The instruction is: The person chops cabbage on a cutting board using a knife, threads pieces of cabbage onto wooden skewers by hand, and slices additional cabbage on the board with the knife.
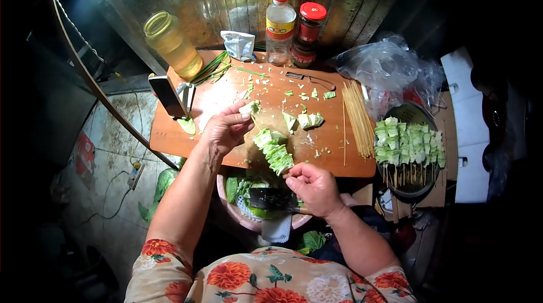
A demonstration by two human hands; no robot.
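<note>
Skewer [274,151] | left fingers [233,118]: leaf [251,108] (by tip) | right fingers [305,173]: lower end

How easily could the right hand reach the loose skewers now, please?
Probably yes: the loose skewers lie uncovered near the right hand, though it would first need to release its cabbage skewer.

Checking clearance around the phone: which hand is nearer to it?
Left. The left hand is to the right of the phone, slightly lower in view; the right hand is much farther right and lower.
</note>
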